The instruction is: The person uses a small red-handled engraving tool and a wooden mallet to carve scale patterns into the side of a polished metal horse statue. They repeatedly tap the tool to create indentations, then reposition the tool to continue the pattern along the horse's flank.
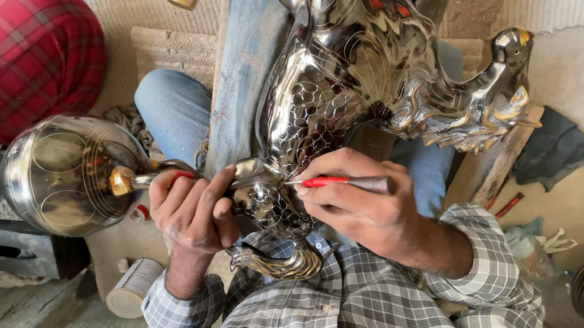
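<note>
Obs.: a polished metal horse figure [349, 81] lies across the person's lap on a worn blue plank [245, 66], legs toward the left of the view, head [505, 80] toward the right; lying flat this way, its engraved flank faces up to the camera and to the tool. Left hand [196, 208] is clenched around the figure's lower leg near the hoof end, apparently to keep the body from rocking on the plank. Right hand [369, 209] grasps a red-handled engraving tool [335, 181] in a pen-like grip, fingers closed tight on the shaft, tip touching the scale-patterned area of the flank just beside the left hand; the heel of the hand rests on the metal, likely for steadiness. Beside the left hand sits a round polished metal vessel [66, 174] with incised circles, near a second person in a red checked garment [14, 53]. A dark cloth [553, 151] lies on the floor at right, well apart; a white spool [134, 286] stands below the vessel.
</note>
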